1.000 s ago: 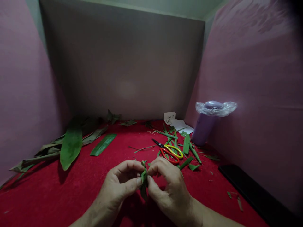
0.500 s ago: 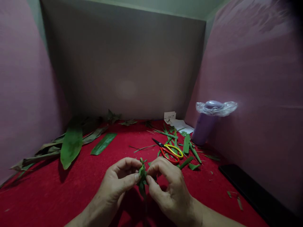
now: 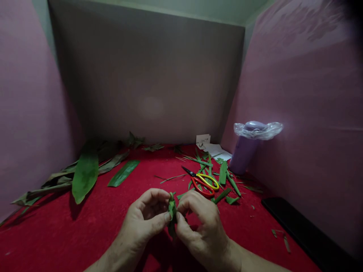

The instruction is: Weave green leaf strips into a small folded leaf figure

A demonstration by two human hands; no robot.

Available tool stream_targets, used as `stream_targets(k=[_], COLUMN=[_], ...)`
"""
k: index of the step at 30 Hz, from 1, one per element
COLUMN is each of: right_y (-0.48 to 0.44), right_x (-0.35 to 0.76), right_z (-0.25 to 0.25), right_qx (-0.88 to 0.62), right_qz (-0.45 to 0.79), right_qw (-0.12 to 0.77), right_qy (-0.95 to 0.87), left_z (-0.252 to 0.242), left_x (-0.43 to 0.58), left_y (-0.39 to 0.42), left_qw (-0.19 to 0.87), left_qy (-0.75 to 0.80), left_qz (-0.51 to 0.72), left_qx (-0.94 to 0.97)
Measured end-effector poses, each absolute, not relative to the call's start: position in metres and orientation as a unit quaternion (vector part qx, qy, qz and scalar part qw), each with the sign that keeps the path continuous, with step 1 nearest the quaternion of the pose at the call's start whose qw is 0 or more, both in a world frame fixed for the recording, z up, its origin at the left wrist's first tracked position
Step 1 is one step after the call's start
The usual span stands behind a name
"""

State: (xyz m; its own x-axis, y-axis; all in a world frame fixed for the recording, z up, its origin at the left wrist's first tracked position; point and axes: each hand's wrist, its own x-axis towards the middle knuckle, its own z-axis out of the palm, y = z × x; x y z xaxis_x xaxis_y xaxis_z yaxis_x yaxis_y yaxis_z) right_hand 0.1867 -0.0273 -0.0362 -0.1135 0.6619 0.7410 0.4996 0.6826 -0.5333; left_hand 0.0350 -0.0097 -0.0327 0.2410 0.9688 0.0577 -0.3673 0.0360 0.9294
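Observation:
A small folded piece of green leaf [image 3: 171, 208] is held upright between both hands, low in the middle of the view. My left hand [image 3: 147, 219] pinches it from the left, thumb in front and forefinger near its curled top. From the other side, my right hand [image 3: 202, 223] grips its right edge between thumb and forefinger. A dark strip of the leaf hangs below the fingers. Scissors [image 3: 200, 182] with one yellow and one red handle lie just beyond my right hand, blades pointing back left.
Several leaf scraps [image 3: 223, 173] lie around the scissors. A long green leaf [image 3: 85, 172] and dried leaves are at left, near a cut leaf piece [image 3: 124, 173]. A purple tumbler [image 3: 244, 154] with plastic wrap, white paper [image 3: 217, 151] and a black flat object [image 3: 300, 230] are at right.
The folded leaf has turned slightly between my fingers, and its top now looks more curled and compact. Both hands stay pinched on it; the things on the red cloth lie as before.

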Motion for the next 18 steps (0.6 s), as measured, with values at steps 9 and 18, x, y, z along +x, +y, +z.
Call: stream_targets(k=[9, 18], right_y=[-0.026, -0.025], right_x=[0.187, 0.188], right_z=[-0.037, -0.041], right_qx=[-0.388, -0.43], right_qz=[0.071, 0.09], right_qw=[0.535, 0.515], right_qy=[-0.747, -0.736], left_z=[-0.029, -0.02], left_x=[0.036, 0.035], left_y=[-0.013, -0.019], left_qw=[0.69, 0.729], left_qy=[0.317, 0.33], left_qz=[0.505, 0.445], left_qx=[0.409, 0.402])
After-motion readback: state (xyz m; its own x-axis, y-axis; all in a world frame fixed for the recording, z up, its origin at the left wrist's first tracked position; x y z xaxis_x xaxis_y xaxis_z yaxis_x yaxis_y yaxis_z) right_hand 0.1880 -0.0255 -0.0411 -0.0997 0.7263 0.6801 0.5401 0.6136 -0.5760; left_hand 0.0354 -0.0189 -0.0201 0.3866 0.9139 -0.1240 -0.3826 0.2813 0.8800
